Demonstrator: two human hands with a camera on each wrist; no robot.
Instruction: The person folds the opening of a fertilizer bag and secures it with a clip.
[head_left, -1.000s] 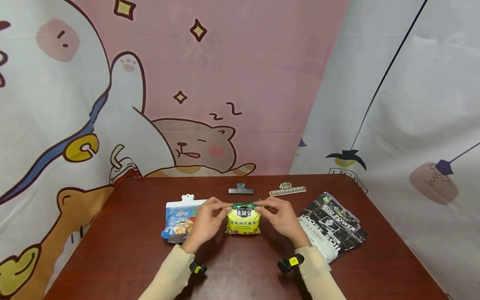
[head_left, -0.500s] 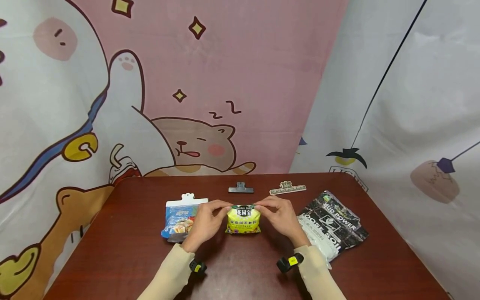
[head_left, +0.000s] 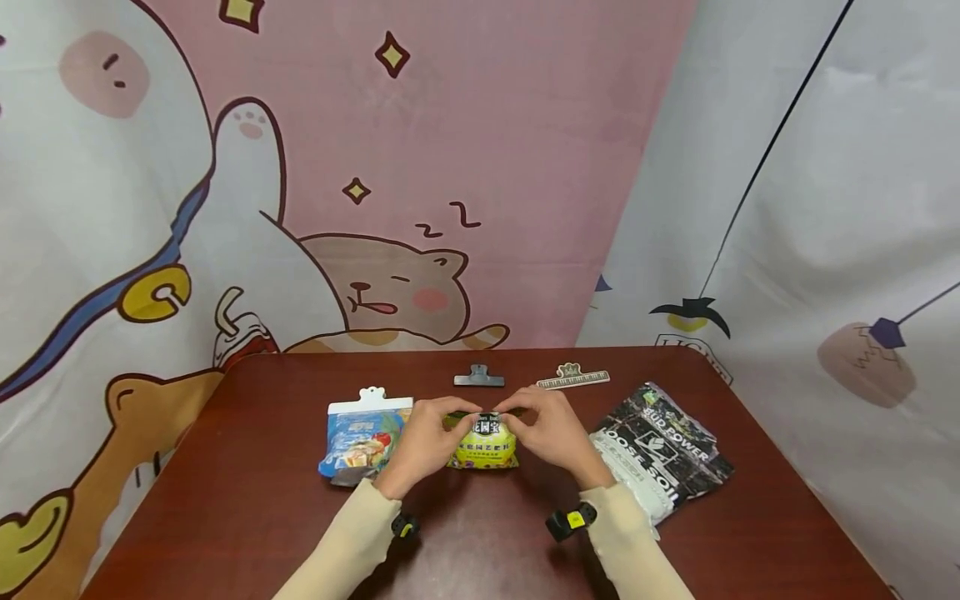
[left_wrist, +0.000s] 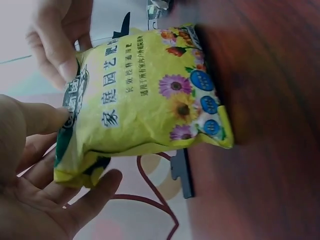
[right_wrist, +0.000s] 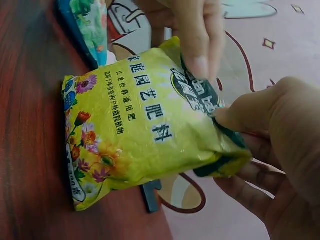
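A small yellow fertilizer bag point(head_left: 483, 455) with a dark green top and printed flowers stands on the table at the middle of the head view. My left hand point(head_left: 429, 435) pinches its top edge from the left, thumb on the front. From the right, my right hand point(head_left: 553, 431) pinches the same edge, the two sets of fingertips close together. In the left wrist view, the upper end of the bag point(left_wrist: 131, 95) is bent back, with left fingers behind it. The right wrist view shows the bag's point(right_wrist: 125, 125) front, the right thumb pressing near the green strip.
To the left lies a blue food bag point(head_left: 360, 442) with a white clip point(head_left: 371, 403) across its top. A black and white soil bag point(head_left: 663, 450) lies at the right. Behind the hands are a grey clip point(head_left: 478, 379) and a piano-key-patterned clip point(head_left: 574, 379).
Both hands have slid inward along the bag's top, bringing the fingertips closer together. The green top strip, visible earlier, has folded back from view. The other bags and the clips stay put.
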